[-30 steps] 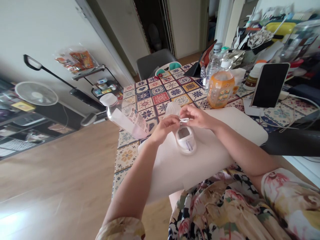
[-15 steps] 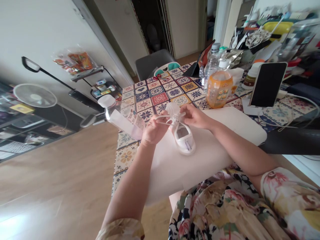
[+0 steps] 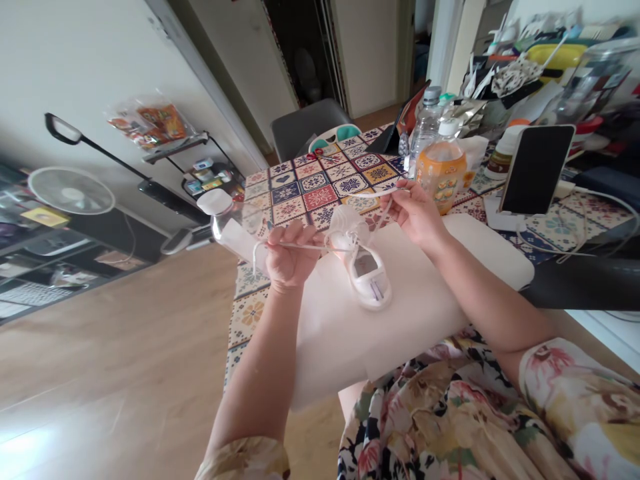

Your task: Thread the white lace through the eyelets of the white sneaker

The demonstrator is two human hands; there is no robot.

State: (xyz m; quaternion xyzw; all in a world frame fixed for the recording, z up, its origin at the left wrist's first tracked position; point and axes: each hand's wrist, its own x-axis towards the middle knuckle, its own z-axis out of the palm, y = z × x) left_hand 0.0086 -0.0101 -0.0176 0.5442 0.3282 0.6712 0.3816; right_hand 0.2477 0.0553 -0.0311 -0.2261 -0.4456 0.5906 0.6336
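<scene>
A white sneaker [image 3: 376,288] rests on a white sheet [image 3: 420,320], its toe pointing away from me and its heel towards me. From its upper, a white shoelace [image 3: 314,247] runs out to both sides. Left of the shoe, my left hand [image 3: 291,257] is closed on one lace end, whose tip hangs past the fingers. On the right, my right hand [image 3: 414,210] pinches the other end, raised above the sheet, with part of that lace stretching back leftward. Both hands are apart from the shoe itself.
A large clear bottle [image 3: 235,227] with a white cap leans beside my left hand. An orange-labelled bottle [image 3: 440,170] stands just beyond my right hand, near a phone on a stand [image 3: 537,170]. Red scissors [image 3: 320,155] lie on the patterned tablecloth [image 3: 253,310].
My hands have moved apart from the shoe's front, the left one leftward and the right one up and rightward. The lace ends are now drawn out to either side; the shoe stays put.
</scene>
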